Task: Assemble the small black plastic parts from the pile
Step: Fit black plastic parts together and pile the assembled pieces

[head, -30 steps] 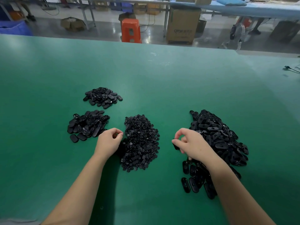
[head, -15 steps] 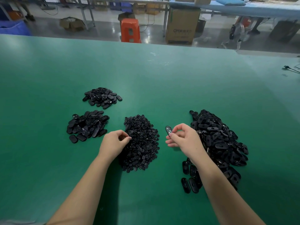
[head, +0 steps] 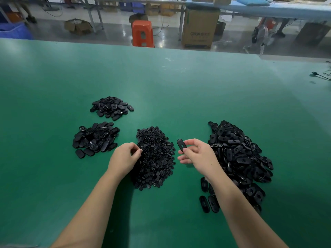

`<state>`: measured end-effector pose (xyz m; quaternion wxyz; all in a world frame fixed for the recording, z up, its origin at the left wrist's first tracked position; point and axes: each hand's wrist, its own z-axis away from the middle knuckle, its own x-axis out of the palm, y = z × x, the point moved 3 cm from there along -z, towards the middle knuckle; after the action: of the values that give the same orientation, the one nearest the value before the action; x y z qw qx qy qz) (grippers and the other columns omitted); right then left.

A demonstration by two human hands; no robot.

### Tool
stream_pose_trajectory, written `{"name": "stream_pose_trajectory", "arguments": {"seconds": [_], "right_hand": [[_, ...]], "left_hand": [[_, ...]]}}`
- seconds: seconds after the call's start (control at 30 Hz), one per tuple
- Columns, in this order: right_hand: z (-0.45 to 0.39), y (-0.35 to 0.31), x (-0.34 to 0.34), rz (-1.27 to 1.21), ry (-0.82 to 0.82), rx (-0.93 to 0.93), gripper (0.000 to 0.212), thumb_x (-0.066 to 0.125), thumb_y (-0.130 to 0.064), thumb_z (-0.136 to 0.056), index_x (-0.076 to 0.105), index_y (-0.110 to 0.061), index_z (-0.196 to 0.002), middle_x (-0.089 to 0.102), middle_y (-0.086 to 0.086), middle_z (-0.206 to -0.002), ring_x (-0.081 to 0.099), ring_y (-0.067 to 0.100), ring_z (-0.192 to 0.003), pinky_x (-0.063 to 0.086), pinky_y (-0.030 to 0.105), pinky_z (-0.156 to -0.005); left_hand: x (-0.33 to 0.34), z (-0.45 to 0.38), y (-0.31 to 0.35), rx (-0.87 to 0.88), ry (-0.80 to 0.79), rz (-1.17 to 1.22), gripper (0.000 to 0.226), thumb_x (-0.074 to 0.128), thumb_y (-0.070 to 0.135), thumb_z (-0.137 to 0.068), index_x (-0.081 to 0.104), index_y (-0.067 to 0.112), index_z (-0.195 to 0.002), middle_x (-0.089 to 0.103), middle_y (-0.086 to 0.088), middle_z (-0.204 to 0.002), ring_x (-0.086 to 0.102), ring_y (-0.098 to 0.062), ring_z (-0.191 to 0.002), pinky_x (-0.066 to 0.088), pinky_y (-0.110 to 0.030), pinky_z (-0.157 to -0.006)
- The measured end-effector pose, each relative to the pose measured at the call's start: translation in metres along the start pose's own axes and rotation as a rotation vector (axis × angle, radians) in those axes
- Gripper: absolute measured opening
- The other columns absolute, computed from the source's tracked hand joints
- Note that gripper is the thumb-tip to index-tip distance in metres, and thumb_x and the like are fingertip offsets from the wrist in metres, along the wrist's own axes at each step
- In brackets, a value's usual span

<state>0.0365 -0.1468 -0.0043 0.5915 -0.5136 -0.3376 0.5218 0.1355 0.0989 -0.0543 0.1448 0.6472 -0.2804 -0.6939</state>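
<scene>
Oval part (head: 181,145): pinched upright in your right hand (head: 198,154), just right of the middle pile (head: 155,158).
Left hand (head: 123,157): your curled fingertips pinch at that pile's left edge; contents unclear.

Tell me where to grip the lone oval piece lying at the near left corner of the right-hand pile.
Pinch the oval piece across its narrow width, at mid-length, coming straight down from above. It lies flat on the green mat with its long axis running roughly toward the person. Its left long edge is clear; a second oval lies close on its right, so that finger has little room.
</scene>
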Motion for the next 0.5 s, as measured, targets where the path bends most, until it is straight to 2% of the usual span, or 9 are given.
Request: {"name": "stream_pose_trajectory", "arguments": {"seconds": [0.13,0.27,0.33,0.5], "right_hand": [[0.0001,0.001,0.0019,0.004,-0.001,0.021,0.014,0.057,0.0,-0.098,0.06,-0.011,-0.107,0.076,0.011,-0.091,0.076,0.025,-0.077,0.063,0.031,-0.069],[0.0014,0.0025,0.0026,-0.047,0.012,0.031,0.007,0.062,-0.006,-0.097,0.062,-0.004,-0.104,0.077,0.011,-0.087,0.075,0.024,-0.072,0.062,0.031,-0.066],[0.0021,0.0031,0.0025,-0.053,0.028,0.021,0.012,0.068,-0.011,-0.095,0.064,-0.001,-0.101,0.076,0.013,-0.087,0.074,0.022,-0.071,0.062,0.03,-0.065],[0.0016,0.0058,0.0004,0.044,0.087,-0.002,0.009,0.073,-0.012,-0.091,0.068,-0.006,-0.096,0.069,0.007,-0.08,0.067,0.014,-0.062,0.058,0.025,-0.062]], "left_hand": [[0.0001,0.0005,-0.0008,-0.009,-0.032,-0.01,0.017,0.07,0.044,-0.091,0.068,0.028,-0.085,0.064,0.011,-0.08,0.058,-0.007,-0.073,0.051,-0.032,-0.065],[0.0003,0.0011,-0.0003,-0.018,-0.015,-0.001,0.017,0.072,0.046,-0.09,0.067,0.029,-0.086,0.063,0.009,-0.083,0.059,-0.011,-0.079,0.05,-0.033,-0.069],[0.0009,0.0014,0.0005,-0.021,-0.024,-0.008,0.016,0.071,0.045,-0.09,0.068,0.03,-0.087,0.063,0.01,-0.085,0.059,-0.011,-0.08,0.052,-0.034,-0.071],[0.0005,0.0008,0.0007,-0.019,-0.029,-0.028,0.014,0.068,0.038,-0.094,0.07,0.028,-0.085,0.063,0.009,-0.087,0.056,-0.006,-0.08,0.047,-0.032,-0.069]]}}
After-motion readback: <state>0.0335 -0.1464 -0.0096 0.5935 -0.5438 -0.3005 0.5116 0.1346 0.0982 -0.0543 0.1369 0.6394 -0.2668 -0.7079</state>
